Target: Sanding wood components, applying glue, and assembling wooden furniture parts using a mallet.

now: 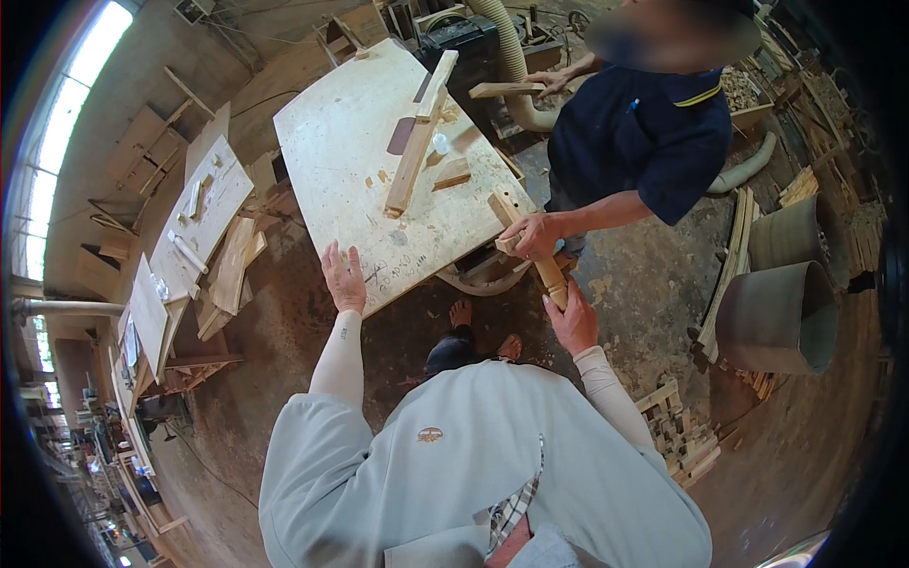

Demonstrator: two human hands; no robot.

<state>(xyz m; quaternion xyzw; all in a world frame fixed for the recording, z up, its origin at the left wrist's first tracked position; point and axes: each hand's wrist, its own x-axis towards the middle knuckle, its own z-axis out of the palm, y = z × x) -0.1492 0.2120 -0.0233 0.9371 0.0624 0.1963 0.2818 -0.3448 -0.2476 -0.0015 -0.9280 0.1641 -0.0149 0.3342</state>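
Because two people share one piece of wood, I look first at the right hand (pixel 574 322), closed around the lower end of a turned post (pixel 551 276), just right of centre in the frame. The left hand (pixel 343 276) grips nothing; it is open, fingers spread, at the lower edge of the table (pixel 327 133), and I cannot tell how firmly it presses. A co-worker's hand (pixel 532 235) wraps the post higher up, so I judge that holding it well means a snug, even grip that neither twists nor tugs against theirs. I would have the thumb lie along the wood and the wrist loose, with the left palm as a steady brace. Farther out, a long wooden strip (pixel 421 151) lies on the table, with a brown sheet (pixel 400 137) at its left side and a short block (pixel 452 174) to its right. The co-worker (pixel 634 142), upper right, holds a flat stick (pixel 502 90) in the other hand (pixel 552 82). Two drums (pixel 769 320) stand at the right of the frame.
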